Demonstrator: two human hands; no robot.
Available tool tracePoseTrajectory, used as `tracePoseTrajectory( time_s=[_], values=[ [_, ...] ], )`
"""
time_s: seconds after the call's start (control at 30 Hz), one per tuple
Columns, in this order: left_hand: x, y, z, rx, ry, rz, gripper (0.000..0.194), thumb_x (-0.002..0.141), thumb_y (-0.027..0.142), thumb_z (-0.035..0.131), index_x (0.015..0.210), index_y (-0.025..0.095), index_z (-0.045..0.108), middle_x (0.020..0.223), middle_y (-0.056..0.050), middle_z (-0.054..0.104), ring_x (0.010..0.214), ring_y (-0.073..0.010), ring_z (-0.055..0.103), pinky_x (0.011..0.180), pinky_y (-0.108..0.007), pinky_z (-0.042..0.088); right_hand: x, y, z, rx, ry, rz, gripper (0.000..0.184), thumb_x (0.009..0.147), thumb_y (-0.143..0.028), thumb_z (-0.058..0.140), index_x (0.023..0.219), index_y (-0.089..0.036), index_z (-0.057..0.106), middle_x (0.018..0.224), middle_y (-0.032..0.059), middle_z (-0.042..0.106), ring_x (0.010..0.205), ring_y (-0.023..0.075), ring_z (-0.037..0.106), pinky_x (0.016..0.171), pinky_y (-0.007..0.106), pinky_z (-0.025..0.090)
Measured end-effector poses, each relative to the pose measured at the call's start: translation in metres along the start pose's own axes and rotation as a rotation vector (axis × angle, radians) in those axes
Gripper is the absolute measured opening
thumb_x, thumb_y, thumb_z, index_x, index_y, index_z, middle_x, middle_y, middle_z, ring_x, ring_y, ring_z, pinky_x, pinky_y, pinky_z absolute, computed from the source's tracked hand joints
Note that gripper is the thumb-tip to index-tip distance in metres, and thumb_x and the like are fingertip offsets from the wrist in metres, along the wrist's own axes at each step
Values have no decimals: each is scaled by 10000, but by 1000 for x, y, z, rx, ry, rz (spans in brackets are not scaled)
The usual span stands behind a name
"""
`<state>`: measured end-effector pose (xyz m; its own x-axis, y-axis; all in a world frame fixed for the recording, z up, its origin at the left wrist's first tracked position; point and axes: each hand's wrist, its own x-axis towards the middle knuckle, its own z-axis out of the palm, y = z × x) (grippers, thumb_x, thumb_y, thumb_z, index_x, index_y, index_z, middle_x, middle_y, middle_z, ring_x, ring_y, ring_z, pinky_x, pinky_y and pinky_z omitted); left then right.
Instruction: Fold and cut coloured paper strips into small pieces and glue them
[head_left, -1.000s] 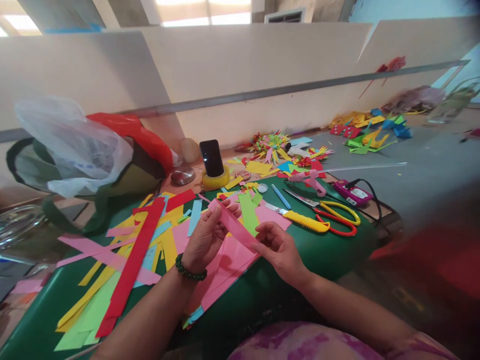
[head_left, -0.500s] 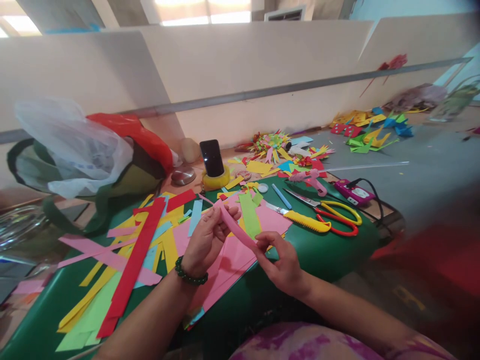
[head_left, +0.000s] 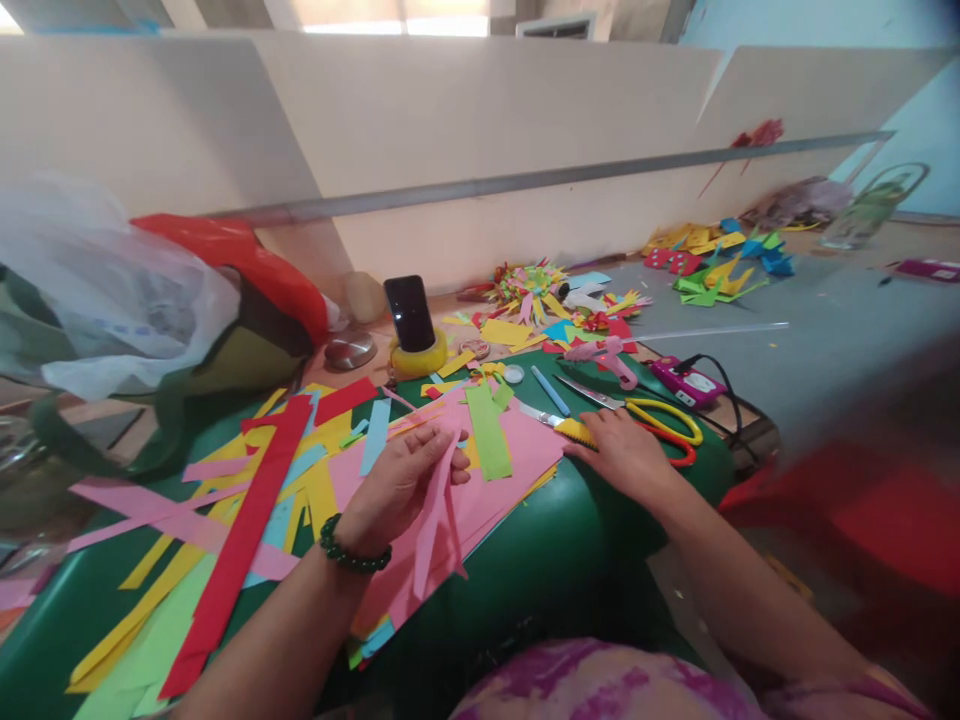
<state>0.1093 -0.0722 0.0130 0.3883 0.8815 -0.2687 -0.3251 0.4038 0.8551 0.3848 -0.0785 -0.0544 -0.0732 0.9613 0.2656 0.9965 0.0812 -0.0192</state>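
Note:
My left hand (head_left: 420,470), with a dark green bead bracelet (head_left: 354,548) on the wrist, pinches a folded pink paper strip (head_left: 431,530). Two ends of the strip hang down over the stacked pink paper (head_left: 525,440). Over at the right, my right hand (head_left: 626,455) is closed over the yellow handle of a knife (head_left: 574,431), its thumb on the near side. Most of the handle is hidden under the palm. Scissors (head_left: 675,415) with yellow and red grips lie just behind that hand. A blue pen-like stick (head_left: 551,390) rests beside the knife blade.
Red, yellow, green and pink strips (head_left: 240,540) cover the left of the green surface (head_left: 577,520). Behind stand a phone (head_left: 410,312) on a yellow tape roll (head_left: 420,358), a pink glue gun (head_left: 604,358) and paper flowers (head_left: 532,288). A bag (head_left: 255,340) sits at left.
My right hand has let go of the pink strip and moved right onto the knife handle. The strip, stretched between both hands before, now hangs from my left hand. The view has shifted slightly.

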Motion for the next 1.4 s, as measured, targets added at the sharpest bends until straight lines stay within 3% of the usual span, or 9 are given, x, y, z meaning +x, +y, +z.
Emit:
tracePoseTrajectory(
  time_s=[0.07, 0.17, 0.3, 0.43, 0.8, 1.0, 1.4],
  values=[
    [0, 0, -1, 3, -24, -20, 366, 628, 336, 856, 847, 92, 693, 566, -17, 653, 500, -79, 595, 512, -148, 479, 2, 10, 1, -29, -91, 27, 233, 873, -395, 582, 875, -174, 657, 903, 110, 684, 908, 282, 636, 633, 325, 480],
    [1, 0, -3, 16, -29, -27, 393, 647, 339, 845, 921, 100, 696, 581, -14, 658, 505, -83, 601, 517, -156, 479, -7, 12, -13, 55, -29, 41, 221, 906, -345, 537, 944, -160, 653, 883, 96, 705, 837, 254, 670, 597, 303, 472],
    [3, -1, -6, 69, -23, -34, 431, 633, 376, 847, 944, 116, 700, 646, -26, 692, 535, -106, 628, 544, -190, 506, -29, 2, -48, 271, 211, -245, 339, 958, -427, 442, 1121, -194, 628, 927, 77, 725, 812, 199, 688, 662, 280, 502],
    [3, -3, -6, 114, -56, -24, 379, 636, 410, 837, 838, 120, 700, 683, -42, 719, 568, -127, 654, 594, -219, 529, -36, -11, -68, 307, 282, -453, 357, 977, -405, 419, 1169, -183, 623, 930, 77, 726, 746, 157, 688, 619, 245, 502],
    [5, -7, -12, 201, -96, 8, 334, 715, 435, 774, 806, 124, 693, 737, -60, 738, 625, -146, 683, 608, -225, 519, -33, -18, -67, 283, 339, -456, 356, 974, -394, 435, 1112, -148, 652, 879, 81, 726, 687, 149, 681, 598, 244, 504],
    [1, -6, -6, 252, -102, 2, 375, 684, 470, 785, 783, 122, 689, 738, -70, 737, 621, -149, 682, 607, -222, 520, -34, -19, -65, 280, 333, -459, 358, 974, -405, 434, 1116, -153, 646, 871, 74, 723, 682, 141, 676, 576, 235, 487],
    [-1, -2, -9, 385, -130, 30, 365, 716, 483, 749, 800, 131, 700, 794, -106, 748, 661, -188, 695, 620, -252, 516, -32, -44, -55, 246, 425, -434, 389, 987, -394, 400, 1092, -115, 650, 799, 75, 703, 654, 145, 658, 545, 247, 446]
  ],
)
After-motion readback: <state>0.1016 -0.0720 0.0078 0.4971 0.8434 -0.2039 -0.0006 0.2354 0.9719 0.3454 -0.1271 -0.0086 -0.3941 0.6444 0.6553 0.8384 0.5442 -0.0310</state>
